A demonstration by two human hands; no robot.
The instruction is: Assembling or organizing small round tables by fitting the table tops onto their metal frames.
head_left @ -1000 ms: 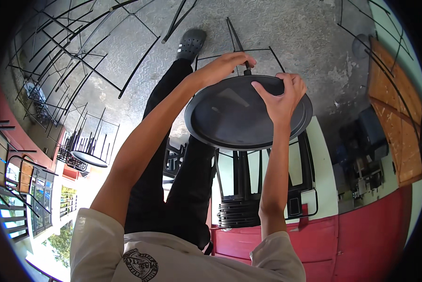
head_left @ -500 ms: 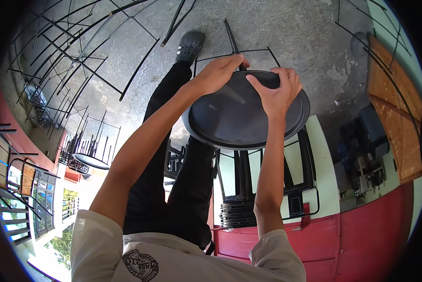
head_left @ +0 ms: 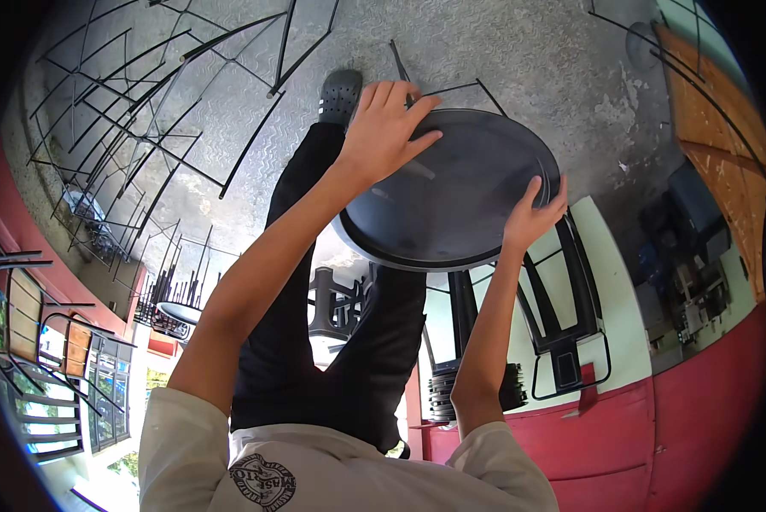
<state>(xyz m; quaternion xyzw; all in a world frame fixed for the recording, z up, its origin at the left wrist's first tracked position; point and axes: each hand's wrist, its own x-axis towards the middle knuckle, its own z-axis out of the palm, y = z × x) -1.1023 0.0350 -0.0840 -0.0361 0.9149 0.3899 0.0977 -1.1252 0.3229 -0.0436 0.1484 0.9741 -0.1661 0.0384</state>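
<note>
In front of me is a round black stool seat (head_left: pixel 451 196), a wide disc with a raised rim, tilted so its top faces me. My left hand (head_left: pixel 387 132) grips the far-left rim, thumb over the top face and fingers over the edge. At the right rim, my right hand (head_left: pixel 536 213) has its thumb on the top side and its fingers around the outer edge. Thin black metal legs (head_left: pixel 455 87) show beyond the far rim; the disc hides where they join it.
Thin black metal frames (head_left: pixel 144 136) crowd the floor at the left. Stacked black chairs (head_left: pixel 562 324) stand by the red and pale green wall on the right. A wooden panel (head_left: pixel 716 171) leans at the far right. My shoe (head_left: pixel 340 96) is left of the disc.
My right hand has moved from the far rim round to the right rim. My left hand has shifted slightly left, its fingers now more spread along the edge. The view has turned a little.
</note>
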